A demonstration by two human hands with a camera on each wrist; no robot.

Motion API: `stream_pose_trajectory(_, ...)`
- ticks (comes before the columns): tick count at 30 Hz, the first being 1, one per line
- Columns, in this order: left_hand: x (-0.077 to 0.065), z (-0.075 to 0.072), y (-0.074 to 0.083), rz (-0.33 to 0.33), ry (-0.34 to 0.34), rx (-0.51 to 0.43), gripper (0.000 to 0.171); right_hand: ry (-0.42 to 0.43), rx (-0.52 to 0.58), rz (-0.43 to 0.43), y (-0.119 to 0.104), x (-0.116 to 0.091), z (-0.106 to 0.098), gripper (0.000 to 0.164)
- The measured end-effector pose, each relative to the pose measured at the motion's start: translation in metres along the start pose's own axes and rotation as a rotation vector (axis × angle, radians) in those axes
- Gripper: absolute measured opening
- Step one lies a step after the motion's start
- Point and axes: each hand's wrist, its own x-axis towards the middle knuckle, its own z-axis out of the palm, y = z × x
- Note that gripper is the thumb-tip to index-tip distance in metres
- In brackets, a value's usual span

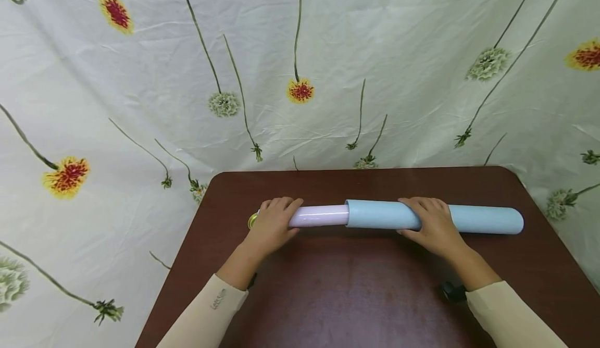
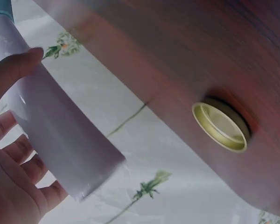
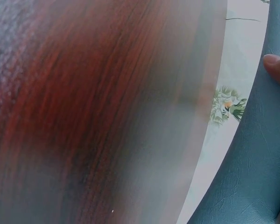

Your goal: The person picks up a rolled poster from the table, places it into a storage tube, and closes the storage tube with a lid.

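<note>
A long light blue tube (image 1: 487, 219) lies crosswise over the table, with its closed-looking rounded end to the right. Out of its left end sticks a narrower, glossy lilac roll (image 1: 323, 215). My left hand (image 1: 273, 223) grips this roll near its outer end, and in the left wrist view the thumb and fingers curl round the lilac roll (image 2: 60, 126). Around the middle of the blue tube, my right hand (image 1: 432, 226) holds on from above. Only the thumb and part of the blue tube (image 3: 252, 154) show in the right wrist view.
A round gold-coloured cap (image 2: 221, 126) rests on the dark reddish-brown table (image 1: 347, 290), just left of my left hand. Behind and beside the table hangs a pale cloth (image 1: 403, 51) printed with flowers. The table's rounded far corners are visible.
</note>
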Motion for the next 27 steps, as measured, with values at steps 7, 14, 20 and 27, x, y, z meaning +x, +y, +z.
stream_pose_trajectory(7,-0.009,-0.005,-0.011,-0.054,0.008,0.006,0.072,0.006,0.000,-0.005,0.001,-0.002,-0.001,0.079)
stream_pose_trajectory(14,-0.015,-0.006,-0.017,-0.056,0.061,-0.019,0.057,0.010,-0.001,-0.006,0.001,-0.001,-0.002,0.079)
stream_pose_trajectory(20,-0.016,-0.003,-0.019,-0.066,0.080,-0.044,0.055,0.005,-0.004,-0.005,0.001,-0.001,-0.003,0.079)
stream_pose_trajectory(27,-0.018,-0.003,-0.020,-0.078,0.112,-0.080,0.055,-0.011,-0.003,0.003,0.002,-0.001,-0.004,0.079)
